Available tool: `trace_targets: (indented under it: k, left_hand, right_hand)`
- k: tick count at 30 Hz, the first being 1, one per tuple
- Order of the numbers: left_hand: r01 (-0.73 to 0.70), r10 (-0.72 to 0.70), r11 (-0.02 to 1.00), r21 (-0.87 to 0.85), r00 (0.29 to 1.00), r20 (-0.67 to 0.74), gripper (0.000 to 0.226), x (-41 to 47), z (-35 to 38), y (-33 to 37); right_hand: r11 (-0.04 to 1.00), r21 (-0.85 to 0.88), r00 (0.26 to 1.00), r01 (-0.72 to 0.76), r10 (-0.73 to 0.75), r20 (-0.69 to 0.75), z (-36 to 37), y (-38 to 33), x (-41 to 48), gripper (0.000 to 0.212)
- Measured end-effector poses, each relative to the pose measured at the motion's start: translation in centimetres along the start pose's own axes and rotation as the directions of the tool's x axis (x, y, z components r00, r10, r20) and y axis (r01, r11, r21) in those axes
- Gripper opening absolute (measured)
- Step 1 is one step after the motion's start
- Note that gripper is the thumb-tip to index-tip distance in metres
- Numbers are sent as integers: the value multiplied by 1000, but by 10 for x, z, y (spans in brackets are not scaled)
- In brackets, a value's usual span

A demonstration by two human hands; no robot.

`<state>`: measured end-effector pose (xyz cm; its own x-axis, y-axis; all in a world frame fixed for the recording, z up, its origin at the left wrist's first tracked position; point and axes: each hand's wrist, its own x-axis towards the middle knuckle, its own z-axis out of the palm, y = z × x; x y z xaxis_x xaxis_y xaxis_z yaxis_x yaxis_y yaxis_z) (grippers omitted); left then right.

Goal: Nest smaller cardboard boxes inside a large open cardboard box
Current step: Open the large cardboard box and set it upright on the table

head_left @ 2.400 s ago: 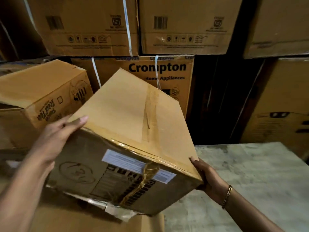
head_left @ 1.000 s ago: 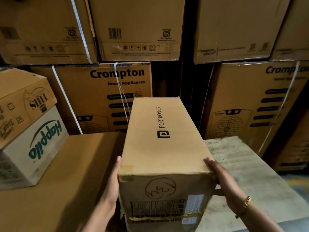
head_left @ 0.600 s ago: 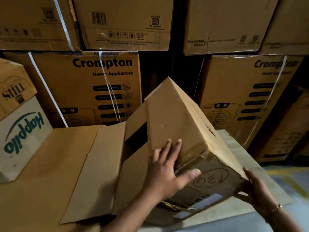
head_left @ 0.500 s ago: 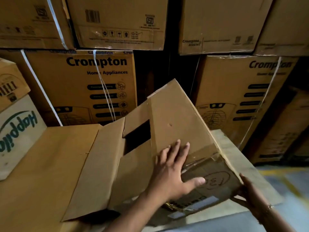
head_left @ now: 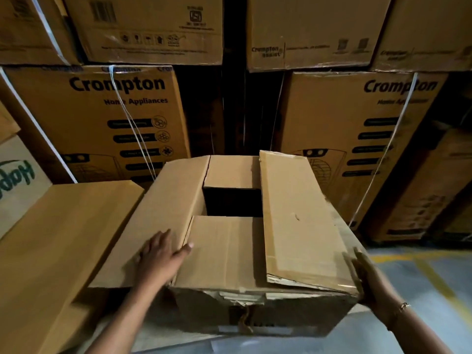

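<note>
Our left hand [head_left: 161, 254] lies flat, fingers straight and spread, on the splayed left flap of the brown cardboard box [head_left: 222, 254]. The box sits on a pale worktop [head_left: 168, 338] just before us, with a dark square gap between its half-folded top flaps. Our right hand [head_left: 369, 275] presses straight fingers against the box's right side, gripping nothing. Behind stand two strapped brown cartons [head_left: 102, 116] printed "Crompton", the left one adding "Home Appliances", and at far left a white box [head_left: 18, 180] shows green letters "Hap".
</note>
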<state>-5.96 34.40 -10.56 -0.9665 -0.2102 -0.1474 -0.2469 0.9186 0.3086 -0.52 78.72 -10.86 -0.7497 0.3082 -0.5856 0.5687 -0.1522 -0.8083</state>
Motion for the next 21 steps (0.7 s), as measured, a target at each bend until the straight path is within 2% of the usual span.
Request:
trace_targets:
  k: [2,3,4,5,6,7,8,10,11,12,15,17,19,21]
  left_hand:
    - [58,-53,997,-60,996,78,88,5,12,-1]
    - [66,-51,988,-141,993,109,85,8,20,1]
    - [92,-54,962,-258,987,152,80,9,24,4]
    - [123,-52,918,-378,980,192,75,10,28,6]
    - [149,-54,879,-453,975,216,73,12,30,5]
    - [159,-49,857,-491,972,229,73,15,31,2]
    - [157,-45,862,-483,971,235,75,17,31,0]
    - [127,-28,876,-466,977,213,77,21,35,-7]
    - [126,-22,867,-481,976,215,78,22,36,-8]
    - [123,-14,859,-496,976,218,83,23,38,-10]
    - [141,-14,843,-520,971,241,100,27,40,-11]
    - [138,-17,835,-532,974,226,88,30,44,-12]
    - [133,-20,845,-519,976,219,84,31,47,-13]
    - [148,-9,846,-512,965,263,100,34,49,-16]
  right_hand:
    - [951,-180,965,251,-262,-36,13,-17,-11,34]
    - [848,-336,893,411,-448,-40,23,-23,-15,30]
    - [662,-519,784,540,-620,25,35,-28,-19,36]
    - [458,-648,686,609,-715,139,52,-31,-27,44]
    - [285,-716,632,638,-724,275,69,-31,-33,54]
    - [137,-759,624,636,-670,402,88,-29,-39,66]
    - [10,-782,635,624,-589,499,108,-26,-45,76]
    - [-199,-798,665,568,-461,588,136,-24,-55,86]
    - [-239,-804,673,545,-448,589,142,-28,-60,82]
    - [-230,-812,667,536,-474,574,141,-34,-65,75]
    - [-86,-834,615,545,-635,467,110,-69,-93,60]
    - [-28,-883,587,469,-737,335,73,-98,-112,59]
    - [-10,-962,565,274,-808,169,26,-120,-116,59]
    - [1,-1000,600,-14,-800,-9,-11,-127,-104,52]
